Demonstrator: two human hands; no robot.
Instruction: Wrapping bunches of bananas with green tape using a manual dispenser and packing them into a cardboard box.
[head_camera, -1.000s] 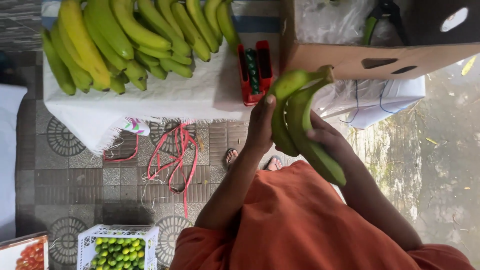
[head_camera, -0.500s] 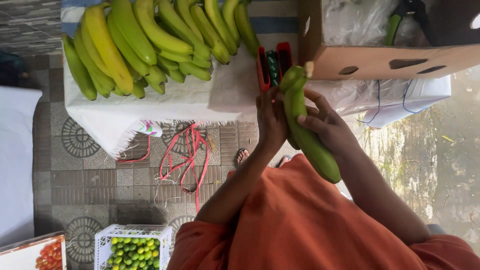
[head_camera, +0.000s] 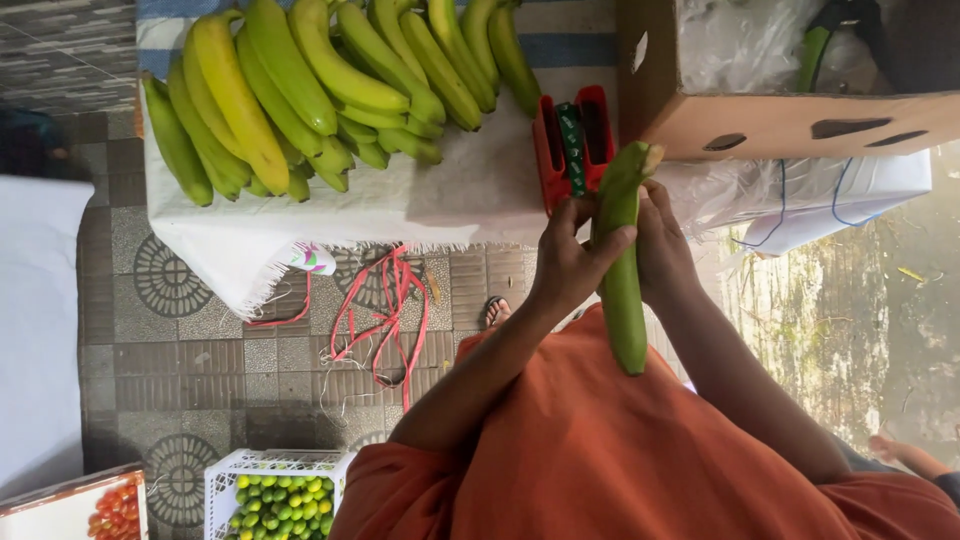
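A small bunch of long green bananas (head_camera: 623, 300) hangs stem-up in front of my orange shirt. My left hand (head_camera: 570, 262) grips it near the top from the left, fingers wrapped across the peel. My right hand (head_camera: 663, 245) holds the same bunch from the right, just below the cut stem. The bunch is seen edge-on, so its bananas overlap. Both hands sit near the edge of the white-covered table (head_camera: 400, 205).
Large hands of green and yellowing bananas (head_camera: 300, 90) lie on the table. A red holder with a dark roll (head_camera: 572, 140) sits beside a cardboard box (head_camera: 790, 120). Red string (head_camera: 385, 310) lies on the tiled floor. A white crate of limes (head_camera: 275, 495) stands below.
The bunch has been turned from a spread, side-on view to edge-on and upright. Both hands have shifted slightly up toward the stem, and the camera has moved closer.
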